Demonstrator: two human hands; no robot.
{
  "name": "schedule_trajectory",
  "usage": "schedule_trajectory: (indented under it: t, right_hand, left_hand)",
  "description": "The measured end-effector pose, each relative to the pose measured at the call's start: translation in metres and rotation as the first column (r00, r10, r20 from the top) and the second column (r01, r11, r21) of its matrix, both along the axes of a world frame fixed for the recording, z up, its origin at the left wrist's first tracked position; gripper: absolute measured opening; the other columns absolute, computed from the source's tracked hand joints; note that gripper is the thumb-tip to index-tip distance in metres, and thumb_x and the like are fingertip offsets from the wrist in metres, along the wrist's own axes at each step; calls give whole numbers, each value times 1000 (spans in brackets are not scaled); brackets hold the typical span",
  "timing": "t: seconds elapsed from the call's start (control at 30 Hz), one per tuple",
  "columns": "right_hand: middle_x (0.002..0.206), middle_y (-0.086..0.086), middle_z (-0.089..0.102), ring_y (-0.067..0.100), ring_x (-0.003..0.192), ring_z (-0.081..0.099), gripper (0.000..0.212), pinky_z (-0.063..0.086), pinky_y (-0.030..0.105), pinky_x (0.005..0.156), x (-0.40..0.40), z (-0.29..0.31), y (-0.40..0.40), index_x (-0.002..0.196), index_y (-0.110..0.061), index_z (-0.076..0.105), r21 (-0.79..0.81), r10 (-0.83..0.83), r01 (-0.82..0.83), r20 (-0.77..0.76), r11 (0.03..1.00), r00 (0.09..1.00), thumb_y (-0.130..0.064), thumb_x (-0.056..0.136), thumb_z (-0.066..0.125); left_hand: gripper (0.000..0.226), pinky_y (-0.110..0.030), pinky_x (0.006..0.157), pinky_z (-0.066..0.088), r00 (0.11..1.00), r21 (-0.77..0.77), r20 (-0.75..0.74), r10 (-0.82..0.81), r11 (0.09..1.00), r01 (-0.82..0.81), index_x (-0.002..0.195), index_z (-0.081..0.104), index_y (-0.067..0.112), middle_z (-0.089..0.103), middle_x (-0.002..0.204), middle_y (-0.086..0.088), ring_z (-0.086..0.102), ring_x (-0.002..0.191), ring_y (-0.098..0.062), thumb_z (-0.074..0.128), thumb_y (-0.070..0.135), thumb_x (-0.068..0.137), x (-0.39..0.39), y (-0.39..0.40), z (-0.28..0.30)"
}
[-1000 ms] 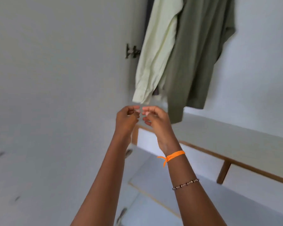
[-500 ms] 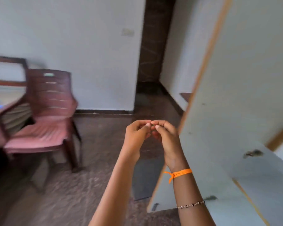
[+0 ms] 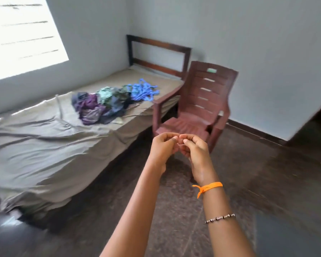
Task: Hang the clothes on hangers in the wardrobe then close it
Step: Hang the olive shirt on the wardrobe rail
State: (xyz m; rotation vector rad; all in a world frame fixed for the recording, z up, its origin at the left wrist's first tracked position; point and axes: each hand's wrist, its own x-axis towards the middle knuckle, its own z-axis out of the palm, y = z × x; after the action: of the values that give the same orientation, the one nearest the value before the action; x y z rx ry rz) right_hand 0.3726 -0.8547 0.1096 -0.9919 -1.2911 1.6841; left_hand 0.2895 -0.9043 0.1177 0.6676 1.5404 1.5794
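A pile of dark, purple and green clothes (image 3: 100, 106) lies on the bed (image 3: 35, 145), with a heap of blue hangers (image 3: 144, 90) beside it toward the headboard. My left hand (image 3: 164, 147) and my right hand (image 3: 195, 151) are raised together in front of me, over the floor near the chair. Their fingers are curled and the fingertips touch each other. I see nothing held in either hand. The wardrobe is out of view.
A brown plastic chair (image 3: 198, 108) stands against the foot end of the bed, just beyond my hands. A bright window (image 3: 22, 34) fills the upper left. Dark floor (image 3: 267, 182) spreads to the right, with a doorway at the far right edge.
My view has swung from the wardrobe and its hanging shirts, past the door and chair, round to the bed. My hands have stayed together in front of me.
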Motion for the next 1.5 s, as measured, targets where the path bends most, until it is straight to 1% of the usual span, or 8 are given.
schedule_trajectory:
  t: [0.23,0.37,0.5,0.77,1.1,1.23,1.37,1.5]
  right_hand:
    - [80,1,65,7,70,57,23,47,19,68,-159,-34,54,90,-12,63,-75,248,-243,60,967,967,-2,94,42]
    - [76,0,63,6,65,56,24,46,16,62,-243,-42,115,87,-13,61,-113,329,-321,59,940,942,-1,95,41]
    - [74,1,60,4,58,56,28,42,11,51,-330,-36,186,80,-15,57,-126,394,-384,72,915,916,1,95,39]
    - [75,4,61,11,67,53,27,42,20,62,-467,-63,284,81,-14,61,-173,519,-493,176,853,836,-2,95,41]
    - [69,2,56,2,47,47,30,36,14,49,-680,-129,386,78,-14,58,-256,564,-502,355,826,746,0,96,38]
    - [73,3,56,8,60,46,25,38,9,45,-766,-152,405,88,-9,59,-254,618,-574,468,778,631,0,96,38]
    - [87,8,58,9,67,51,29,42,7,53,-830,-186,416,93,-6,60,-274,653,-616,517,739,553,4,95,33]
    - [108,0,59,6,74,57,35,47,14,69,-888,-219,427,112,-9,61,-265,678,-675,565,688,470,2,95,32]
  left_hand:
    - [20,-16,64,51,981,-86,41,190,979,-186,90,66,15,64,75,2,61,69,-2,49,7,96,-146,34,-32]
    - [10,-32,83,56,965,-127,109,240,966,-225,91,66,11,62,77,-4,60,78,-16,56,8,91,-225,90,-44]
    - [17,-16,55,49,958,-168,16,286,945,-279,86,63,12,59,71,-3,54,62,-9,51,3,94,-304,154,-31]
    - [17,-27,78,53,918,-212,90,386,908,-361,91,65,14,62,78,0,55,71,-7,50,8,96,-440,239,-59]
    - [21,-19,56,43,914,-360,235,330,903,-233,84,59,15,54,71,1,50,56,-6,46,9,98,-660,340,-134]
    - [12,-20,60,43,874,-438,239,422,851,-291,98,58,12,53,74,1,50,61,-7,47,11,98,-753,358,-161]
    - [12,-17,55,42,862,-540,197,467,785,-303,100,58,8,54,73,0,49,61,-7,46,8,97,-823,368,-196]
    - [23,-30,74,42,855,-628,31,517,676,-386,97,63,14,60,84,-7,52,75,-20,44,3,89,-889,379,-246]
